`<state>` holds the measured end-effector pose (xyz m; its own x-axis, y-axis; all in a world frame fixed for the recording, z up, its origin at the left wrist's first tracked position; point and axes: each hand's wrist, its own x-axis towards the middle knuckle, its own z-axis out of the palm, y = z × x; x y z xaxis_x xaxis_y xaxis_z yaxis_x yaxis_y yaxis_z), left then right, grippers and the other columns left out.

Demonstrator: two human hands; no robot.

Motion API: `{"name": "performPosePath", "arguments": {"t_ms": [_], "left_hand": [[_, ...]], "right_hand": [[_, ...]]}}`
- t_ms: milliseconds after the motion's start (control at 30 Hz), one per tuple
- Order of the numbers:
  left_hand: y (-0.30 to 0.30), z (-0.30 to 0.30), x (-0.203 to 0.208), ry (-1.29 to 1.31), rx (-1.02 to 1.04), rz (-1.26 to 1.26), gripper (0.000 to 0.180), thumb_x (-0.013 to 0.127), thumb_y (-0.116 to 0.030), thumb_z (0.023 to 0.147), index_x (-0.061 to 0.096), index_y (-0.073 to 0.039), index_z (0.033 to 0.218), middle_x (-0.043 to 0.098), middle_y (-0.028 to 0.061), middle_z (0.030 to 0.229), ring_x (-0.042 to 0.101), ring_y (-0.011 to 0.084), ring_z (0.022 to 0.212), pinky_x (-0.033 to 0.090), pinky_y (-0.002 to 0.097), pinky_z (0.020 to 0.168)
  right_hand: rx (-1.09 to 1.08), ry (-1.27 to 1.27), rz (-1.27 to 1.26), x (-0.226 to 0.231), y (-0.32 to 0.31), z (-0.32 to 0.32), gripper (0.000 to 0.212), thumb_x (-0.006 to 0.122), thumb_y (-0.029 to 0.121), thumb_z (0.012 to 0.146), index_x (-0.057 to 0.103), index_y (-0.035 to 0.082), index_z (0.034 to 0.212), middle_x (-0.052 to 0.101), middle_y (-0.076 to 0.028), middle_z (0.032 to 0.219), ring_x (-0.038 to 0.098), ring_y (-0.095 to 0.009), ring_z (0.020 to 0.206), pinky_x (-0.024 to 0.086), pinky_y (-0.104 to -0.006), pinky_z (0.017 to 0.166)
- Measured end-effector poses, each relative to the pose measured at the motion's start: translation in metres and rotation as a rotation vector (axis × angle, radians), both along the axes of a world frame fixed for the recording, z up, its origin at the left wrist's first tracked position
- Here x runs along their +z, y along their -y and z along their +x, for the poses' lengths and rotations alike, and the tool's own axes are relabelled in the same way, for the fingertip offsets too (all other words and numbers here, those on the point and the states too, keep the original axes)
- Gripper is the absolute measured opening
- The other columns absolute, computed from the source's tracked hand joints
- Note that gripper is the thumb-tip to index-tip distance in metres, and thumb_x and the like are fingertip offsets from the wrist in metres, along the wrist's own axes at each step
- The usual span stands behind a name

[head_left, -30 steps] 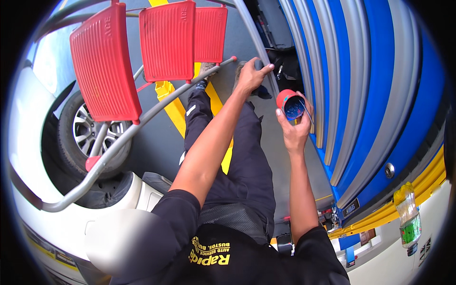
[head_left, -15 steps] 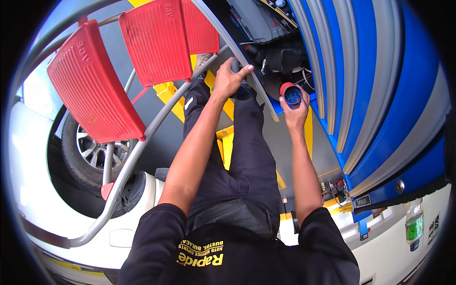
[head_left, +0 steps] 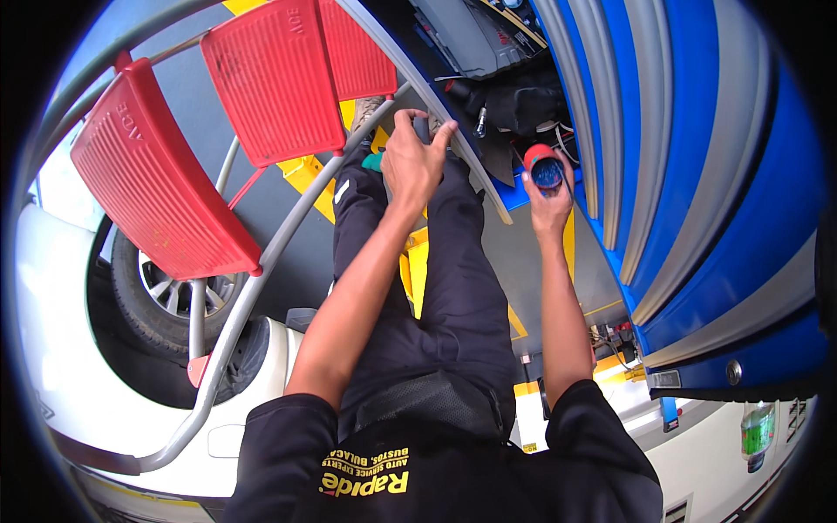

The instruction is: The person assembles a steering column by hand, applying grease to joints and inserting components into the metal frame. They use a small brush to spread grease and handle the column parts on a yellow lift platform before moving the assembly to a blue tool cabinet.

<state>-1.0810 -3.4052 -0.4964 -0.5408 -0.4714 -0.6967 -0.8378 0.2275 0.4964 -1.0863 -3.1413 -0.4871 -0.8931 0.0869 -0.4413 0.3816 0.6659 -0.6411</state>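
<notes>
My right hand (head_left: 551, 209) is closed around a small round container (head_left: 549, 173) with a red outer side. Its open top faces me and shows a dark blue, shiny inside; I cannot make out the contents. Between the bent fingers and thumb of my left hand (head_left: 410, 170) shows a small dark grey object (head_left: 422, 131), its kind unclear. That hand hovers over my legs, beside the grey edge of an open drawer (head_left: 462, 144). Inside the drawer lie a black bag-like item (head_left: 523, 109), a shiny metal socket-like piece (head_left: 481, 122) and a grey case (head_left: 475, 39).
A blue cabinet (head_left: 689, 174) with grey drawer edges rises at my right. To the left stands a step ladder with red treads (head_left: 270, 83) and grey rails, next to a white car (head_left: 52, 305) and its wheel (head_left: 170, 288). A bottle of green liquid (head_left: 758, 431) is at lower right.
My left hand has shifted slightly left and away from the drawer edge. My right hand, with the container, has moved a little to the right.
</notes>
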Motion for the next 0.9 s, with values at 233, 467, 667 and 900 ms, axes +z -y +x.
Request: {"name": "performPosePath", "arguments": {"t_ms": [233, 467, 667, 900], "left_hand": [[-0.084, -0.023, 0.024, -0.22, -0.824, 0.266, 0.027, 0.069, -0.024, 0.094, 0.073, -0.004, 0.111, 0.075, 0.0191, 0.109, 0.075, 0.0354, 0.099, 0.059, 0.0459, 0.082], [-0.161, -0.034, -0.028, -0.052, -1.772, 0.249, 0.028, 0.07, -0.028, 0.097, 0.083, -0.016, 0.118, 0.078, 0.0077, 0.128, 0.074, 0.0229, 0.118, 0.057, 0.0354, 0.091], [-0.149, -0.026, -0.033, -0.003, -1.692, 0.238, 0.033, 0.067, -0.034, 0.097, 0.082, -0.015, 0.12, 0.079, 0.011, 0.124, 0.074, 0.0242, 0.118, 0.057, 0.0389, 0.094], [-0.051, -0.09, -0.007, -0.061, -1.237, 0.491, 0.06, 0.072, -0.054, 0.093, 0.074, -0.009, 0.132, 0.076, 0.0218, 0.12, 0.073, 0.0392, 0.114, 0.056, 0.0462, 0.102]], "right_hand": [[0.413, 0.083, 0.272, 0.02, -0.056, 0.031, 0.077, 0.092, 0.004, 0.072, 0.061, 0.009, 0.143, 0.065, -0.014, 0.137, 0.059, -0.038, 0.128, 0.049, -0.0486, 0.11], [0.667, 0.131, 0.273, 0.023, -0.077, 0.014, 0.079, 0.088, 0.003, 0.071, 0.06, 0.012, 0.145, 0.064, -0.013, 0.136, 0.058, -0.039, 0.128, 0.046, -0.0485, 0.113], [0.655, 0.119, 0.32, 0.013, -0.092, 0.038, 0.084, 0.09, 0.005, 0.067, 0.063, 0.018, 0.144, 0.06, -0.013, 0.135, 0.054, -0.038, 0.128, 0.045, -0.0501, 0.111], [0.895, 0.028, 0.349, 0.001, -0.082, 0.008, 0.08, 0.088, 0.002, 0.069, 0.066, 0.028, 0.141, 0.055, -0.011, 0.139, 0.048, -0.037, 0.133, 0.044, -0.0505, 0.112]]}}
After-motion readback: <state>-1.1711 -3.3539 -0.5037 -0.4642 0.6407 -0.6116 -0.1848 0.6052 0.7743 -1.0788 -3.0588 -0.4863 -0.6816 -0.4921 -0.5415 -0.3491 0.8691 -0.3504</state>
